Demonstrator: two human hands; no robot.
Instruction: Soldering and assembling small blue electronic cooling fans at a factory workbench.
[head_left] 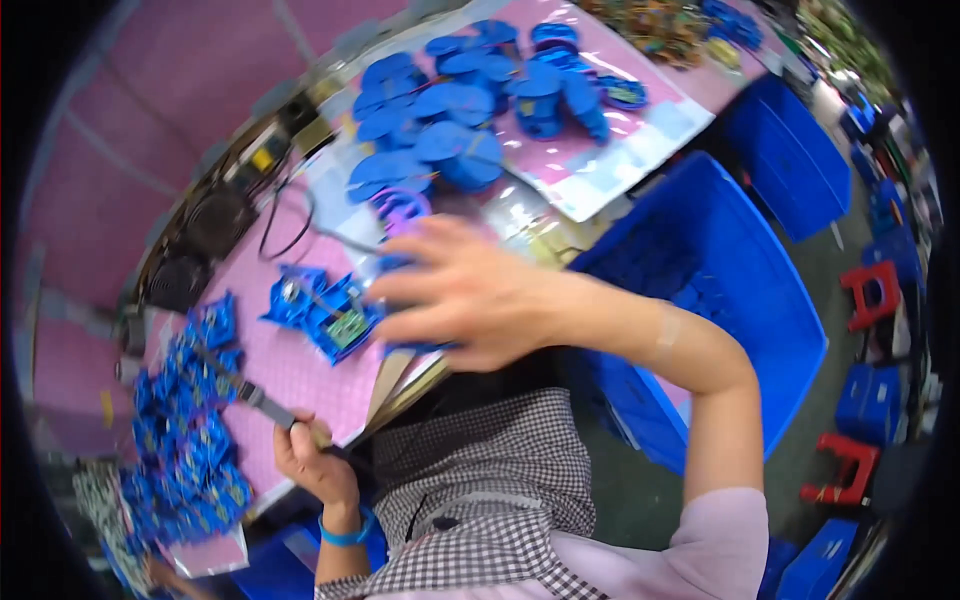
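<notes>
My left hand (312, 462) is closed around the handle of a slim grey hand tool (265, 402), whose narrow end points up and left over the table. Its exact kind I cannot make out. My right hand (450, 295) is smeared by motion, its fingers spread over blue plastic (392, 262) that shows between and below them. Whether it grips that plastic I cannot tell. Just left of it lies an opened blue casing (340, 325) with a green circuit board and wires. Beyond the right hand sits a purple ring-shaped piece (400, 208).
Stacked round blue casings (455, 105) cover the far table. At left lies a heap of blue parts with boards (190, 430). A big blue bin (745, 310) stands at my right, with red stools (868, 295) past it. A dark cable (285, 220) loops on the table.
</notes>
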